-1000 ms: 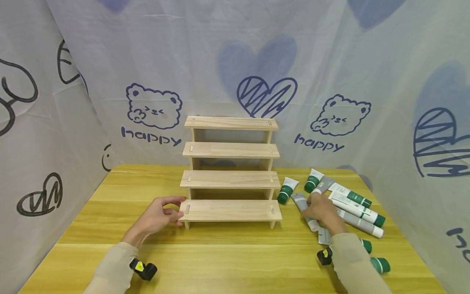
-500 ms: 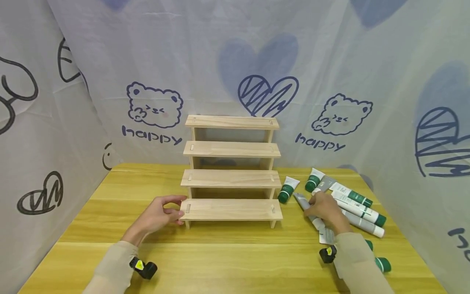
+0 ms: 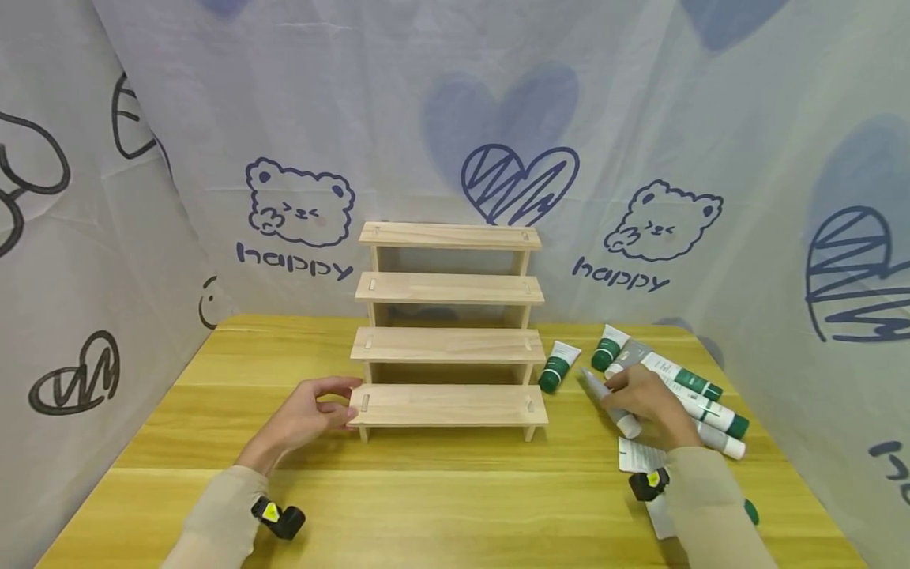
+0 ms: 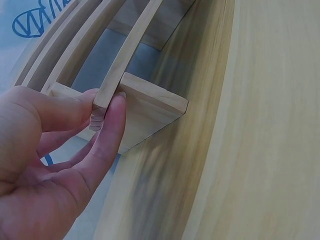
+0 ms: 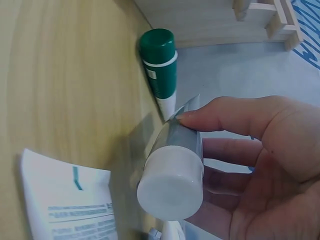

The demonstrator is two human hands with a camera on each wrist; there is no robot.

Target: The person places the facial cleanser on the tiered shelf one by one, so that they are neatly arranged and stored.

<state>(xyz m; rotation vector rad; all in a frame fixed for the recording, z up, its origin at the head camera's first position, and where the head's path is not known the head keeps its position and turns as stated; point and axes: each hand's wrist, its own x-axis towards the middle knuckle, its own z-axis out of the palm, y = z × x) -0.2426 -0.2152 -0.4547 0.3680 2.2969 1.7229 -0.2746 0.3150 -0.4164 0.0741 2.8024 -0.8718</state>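
A four-tier wooden display rack [image 3: 448,403] stands at the back middle of the table. My left hand [image 3: 313,415] pinches the left end of its lowest shelf [image 4: 112,82] between thumb and fingers. On the right, my right hand [image 3: 643,395] grips a grey tube [image 3: 607,401] with a white cap [image 5: 172,185], thumb on one side and fingers on the other. In the right wrist view the cap faces the camera. Between rack and hand lies a small green-and-white tube [image 3: 557,367], apart from both.
Right of the hand lie several more tubes, among them a white one with a green cap [image 3: 738,427] and another green-and-white one [image 3: 609,348]. A white tube end [image 3: 636,456] shows near my right wrist. Printed cloth [image 3: 426,118] hangs behind the wooden table [image 3: 441,506].
My right hand has shifted slightly right with the grey tube, which has turned and come away from the tubes around it. The left hand stays on the shelf end.
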